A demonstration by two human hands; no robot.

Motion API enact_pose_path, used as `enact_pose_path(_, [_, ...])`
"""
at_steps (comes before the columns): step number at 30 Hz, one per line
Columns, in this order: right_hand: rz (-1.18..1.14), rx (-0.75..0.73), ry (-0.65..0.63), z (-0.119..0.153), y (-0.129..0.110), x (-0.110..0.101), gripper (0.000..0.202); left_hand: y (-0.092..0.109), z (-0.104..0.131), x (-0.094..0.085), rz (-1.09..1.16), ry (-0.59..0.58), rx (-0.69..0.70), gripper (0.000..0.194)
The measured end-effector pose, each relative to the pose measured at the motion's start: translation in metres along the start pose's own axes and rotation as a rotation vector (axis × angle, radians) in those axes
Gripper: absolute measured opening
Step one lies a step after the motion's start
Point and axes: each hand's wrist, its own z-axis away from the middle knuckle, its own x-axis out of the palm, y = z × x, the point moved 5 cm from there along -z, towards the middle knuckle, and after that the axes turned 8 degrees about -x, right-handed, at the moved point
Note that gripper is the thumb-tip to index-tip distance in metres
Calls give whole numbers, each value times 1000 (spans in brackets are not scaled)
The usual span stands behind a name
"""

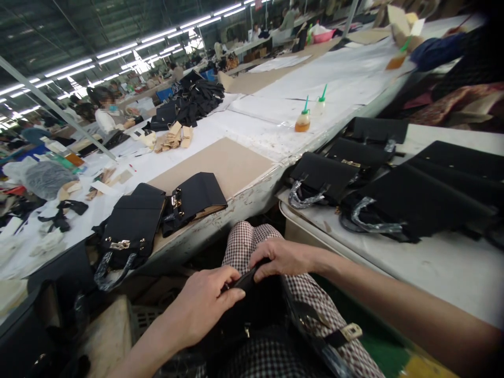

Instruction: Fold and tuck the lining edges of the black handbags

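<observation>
From where I stand, with the lap (241,241) as the middle of the dial, a black bag (260,310) lies across it, propped against checked cloth. The left hand (205,299) has its edge pinched between thumb and fingers toward eight o'clock; the right hand (277,257) grips the same edge toward one, a short bare stretch between them. Both are clamped on, so what lies under the fingertips I can't tell.

My worry is that edge: if one hand pulled harder than the other, it could crease or twist out of line. The bag has only the thighs beneath it, so a shift of the knees could let it slide. At four o'clock a loose strap with a gold-coloured fitting (350,332) lies over the thigh; dragged across the bag, that metal might scratch the dark face.

Toward one o'clock a bottle of amber liquid (302,125) stands near the edge of the white-covered surface (334,68); a careless elbow could tip it, and a spill might stain. At ten, a bag with wrapped handles (132,223) sits close to the rim, its handles hanging over, easy to snag. At two, black bags (425,194) crowd another surface (452,262), where rubbing could mark them.
</observation>
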Motion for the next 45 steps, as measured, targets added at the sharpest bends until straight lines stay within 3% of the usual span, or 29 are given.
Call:
enact_pose_path(4, [-98, 42, 41, 12, 8, -6, 22, -16, 8, 8, 29, -29, -110, 14])
enact_pose_path(7, [-189, 102, 4, 24, 21, -13, 29, -30, 17, 14, 61, -32, -191, 19])
enact_pose_path(10, [-125, 175, -48, 34, 37, -20, 40, -40, 21, 21, 188, -14, -245, 29])
enact_pose_path(15, [-160, 154, -113, 33, 44, -28, 28, -43, 18, 25, 260, 68, -154, 37])
enact_pose_path(17, [-224, 122, -100, 26, 37, -34, 30, -43, 18, 11, 265, 123, -99, 41])
enact_pose_path(20, [-309, 80, -11, 12, 24, -45, 33, -46, 14, -31, 182, 257, -42, 39])
enact_pose_path(22, [-376, 65, 52, 1, 21, -46, 32, -52, 5, -58, 56, 326, -30, 33])
enact_pose_path(24, [-404, 112, 96, -8, 30, -40, 32, -63, -14, -69, -110, 341, -55, 26])
enact_pose_path(26, [-378, 199, 116, -12, 47, -32, 32, -72, -38, -62, -300, 348, -73, 22])
enact_pose_path(29, [-310, 277, 98, -6, 71, -25, 29, -71, -70, -32, -405, 381, -91, 21])
enact_pose_path(31, [-280, 295, 67, 3, 75, -28, 28, -56, -79, -15, -443, 427, -76, 23])
enact_pose_path(34, [-237, 327, -51, 13, 65, -36, 35, -26, -74, -10, -515, 489, 25, 25])
enact_pose_path(37, [-186, 383, -227, 15, 47, -39, 44, -14, -66, -14, -478, 336, 134, 24])
enact_pose_path(40, [-129, 368, -340, 11, 31, -41, 46, -18, -59, -5, -326, -60, 148, 31])
enact_pose_path(42, [-106, 320, -400, 9, 21, -41, 45, -20, -51, 3, -209, -251, 139, 30])
enact_pose_path(45, [8, 247, -442, 5, 7, -42, 36, -16, -41, 8, -127, -277, 137, 38])
